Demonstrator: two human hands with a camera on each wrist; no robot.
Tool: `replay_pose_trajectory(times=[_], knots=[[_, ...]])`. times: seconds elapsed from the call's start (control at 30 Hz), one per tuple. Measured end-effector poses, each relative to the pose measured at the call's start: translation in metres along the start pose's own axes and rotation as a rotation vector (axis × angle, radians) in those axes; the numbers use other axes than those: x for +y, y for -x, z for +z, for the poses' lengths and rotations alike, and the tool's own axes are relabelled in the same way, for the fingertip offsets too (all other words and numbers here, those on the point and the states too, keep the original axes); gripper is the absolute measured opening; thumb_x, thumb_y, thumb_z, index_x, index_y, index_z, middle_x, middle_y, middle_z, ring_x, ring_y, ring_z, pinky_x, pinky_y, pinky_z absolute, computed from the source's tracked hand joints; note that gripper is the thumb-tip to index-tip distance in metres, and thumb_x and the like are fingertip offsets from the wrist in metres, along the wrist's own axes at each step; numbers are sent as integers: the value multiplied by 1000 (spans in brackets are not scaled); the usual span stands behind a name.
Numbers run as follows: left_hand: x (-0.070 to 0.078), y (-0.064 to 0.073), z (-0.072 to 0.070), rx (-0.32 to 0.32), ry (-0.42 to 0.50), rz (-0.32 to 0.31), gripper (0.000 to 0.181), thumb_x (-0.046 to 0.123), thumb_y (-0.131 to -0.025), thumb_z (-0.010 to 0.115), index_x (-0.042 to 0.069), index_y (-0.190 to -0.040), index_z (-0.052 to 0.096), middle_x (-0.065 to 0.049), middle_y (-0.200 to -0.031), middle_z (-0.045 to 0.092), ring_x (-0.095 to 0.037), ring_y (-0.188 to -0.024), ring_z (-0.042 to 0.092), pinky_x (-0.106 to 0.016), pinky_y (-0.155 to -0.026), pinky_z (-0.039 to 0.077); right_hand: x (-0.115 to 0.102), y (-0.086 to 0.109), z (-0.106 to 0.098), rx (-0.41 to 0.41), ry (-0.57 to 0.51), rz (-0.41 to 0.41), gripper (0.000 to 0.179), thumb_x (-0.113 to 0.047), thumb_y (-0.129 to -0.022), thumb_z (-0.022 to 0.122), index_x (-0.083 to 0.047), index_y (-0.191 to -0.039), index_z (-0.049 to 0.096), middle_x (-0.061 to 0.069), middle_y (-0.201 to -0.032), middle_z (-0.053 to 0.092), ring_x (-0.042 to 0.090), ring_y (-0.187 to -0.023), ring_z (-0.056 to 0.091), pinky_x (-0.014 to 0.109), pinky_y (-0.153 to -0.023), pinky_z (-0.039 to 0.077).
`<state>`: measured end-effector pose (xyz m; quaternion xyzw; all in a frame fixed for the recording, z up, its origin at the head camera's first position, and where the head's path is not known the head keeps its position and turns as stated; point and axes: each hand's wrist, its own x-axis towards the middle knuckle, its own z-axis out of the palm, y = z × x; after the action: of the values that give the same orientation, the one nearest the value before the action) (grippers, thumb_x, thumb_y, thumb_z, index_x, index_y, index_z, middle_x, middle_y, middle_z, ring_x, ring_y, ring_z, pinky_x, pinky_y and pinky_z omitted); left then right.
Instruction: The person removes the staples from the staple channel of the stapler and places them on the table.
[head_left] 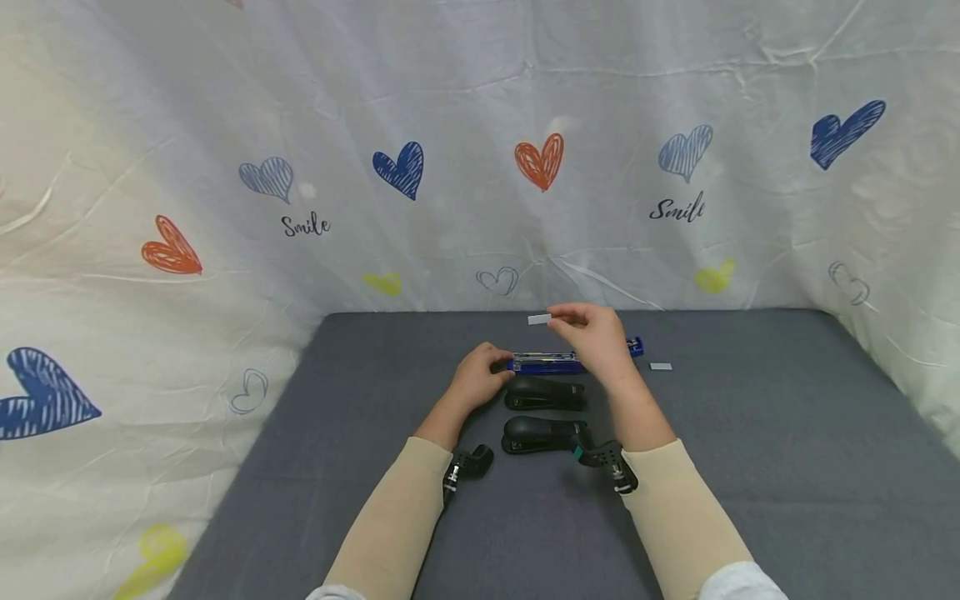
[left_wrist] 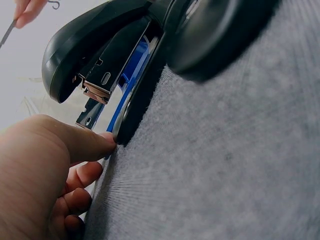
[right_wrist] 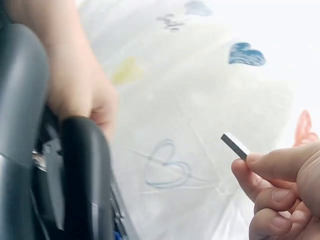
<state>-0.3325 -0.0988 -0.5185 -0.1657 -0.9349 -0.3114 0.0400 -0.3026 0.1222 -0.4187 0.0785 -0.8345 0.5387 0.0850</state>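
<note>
A blue stapler [head_left: 546, 367] lies opened out lengthwise at the back of the table, its metal staple channel exposed. My left hand [head_left: 478, 377] holds its left end between thumb and fingers; in the left wrist view, the thumb [left_wrist: 95, 144] is at that end. Above the stapler, my right hand [head_left: 597, 340] pinches a short strip of staples [head_left: 538, 319] by one end between thumb and forefinger. The strip's free end points left in the head view, and its squared end shows in the right wrist view. The right forearm and hand hide part of the blue stapler.
Two black staplers lie one behind the other on the near side of the blue one: the farther [head_left: 543, 394] and the nearer [head_left: 543, 435]. A second staple strip [head_left: 661, 367] lies on the grey tabletop [head_left: 750, 433] to the right. A white printed curtain [head_left: 465, 225] hangs behind.
</note>
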Motion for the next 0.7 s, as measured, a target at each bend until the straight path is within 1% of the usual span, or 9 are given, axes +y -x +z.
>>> replay_pose_trajectory(times=[0.07,0.17,0.33,0.53,0.63,0.7], knots=[[0,1,0,-3,2,0,33,19,-96,74,10,-128,73,-5,-110,63,-22,-100,61,-42,-91,49,-1,0,-6,7,0,16,25,-19,-99,72,-5,-119,76,13,-108,75,30,-106,69,44,-83,51],[0,1,0,-5,7,2,33,19,-96,74,10,-129,73,-5,-111,63,-23,-102,61,-42,-92,49,-1,1,-15,12,-2,33,27,-21,-99,72,-5,-121,75,13,-111,75,30,-109,67,45,-89,51],[-1,1,1,1,2,9,33,18,-96,74,10,-128,73,-5,-110,63,-22,-101,61,-41,-92,49,2,2,-29,22,8,29,29,-24,-99,72,-4,-120,76,14,-114,74,30,-112,65,47,-92,49],[-2,0,1,5,-4,9,33,18,-96,73,10,-128,73,-5,-110,63,-22,-100,61,-41,-92,49,2,4,-45,37,18,49,31,-24,-101,70,-3,-122,75,16,-117,73,31,-123,60,49,-101,46],[-1,0,0,7,2,12,33,18,-96,74,9,-127,73,-5,-110,64,-22,-100,61,-41,-92,49,2,5,-54,59,26,65,32,-27,-101,69,-4,-122,75,15,-116,73,28,-125,58,44,-97,45],[-1,0,-1,8,5,14,33,18,-96,74,8,-127,73,-6,-110,64,-22,-100,61,-41,-92,49,3,6,-60,78,30,71,33,-28,-101,69,-3,-123,75,16,-116,73,27,-124,57,39,-90,43]])
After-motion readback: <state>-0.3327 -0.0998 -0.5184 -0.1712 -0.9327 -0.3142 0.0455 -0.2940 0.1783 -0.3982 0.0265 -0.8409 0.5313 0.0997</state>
